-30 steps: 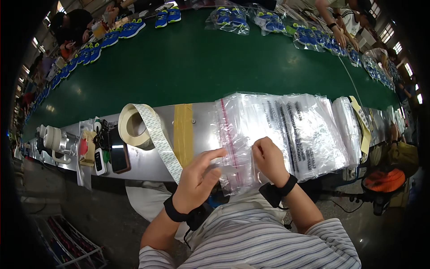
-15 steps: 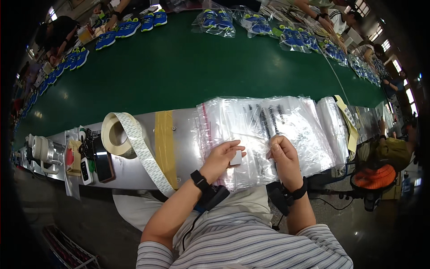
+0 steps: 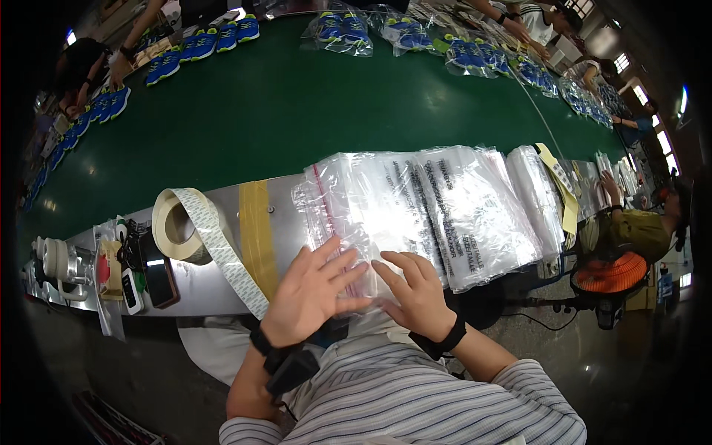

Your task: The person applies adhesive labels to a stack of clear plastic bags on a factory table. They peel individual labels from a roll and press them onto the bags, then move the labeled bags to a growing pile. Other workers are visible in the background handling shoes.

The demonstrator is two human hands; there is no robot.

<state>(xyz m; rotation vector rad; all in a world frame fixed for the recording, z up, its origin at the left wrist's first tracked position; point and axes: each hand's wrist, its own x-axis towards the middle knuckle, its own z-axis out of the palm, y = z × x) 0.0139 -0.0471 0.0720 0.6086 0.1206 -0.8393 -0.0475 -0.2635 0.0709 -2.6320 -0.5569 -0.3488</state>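
Green surface (image 3: pixel 297 104) | clear bags (image 3: pixel 362 50) hold blue shoes (image 3: pixel 331 28) | left hand (image 3: pixel 308 293), right hand (image 3: pixel 421 300) spread at bag stack (image 3: pixel 482 215)

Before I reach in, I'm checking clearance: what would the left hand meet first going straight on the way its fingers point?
Probably the stack of clear plastic bags ahead of the left hand, with the right hand close beside that line; depth is unclear.

Green tabletop (image 3: pixel 282 111) — grey floor (image 3: pixel 567 356) — bright windows (image 3: pixel 621 62) (upper right).
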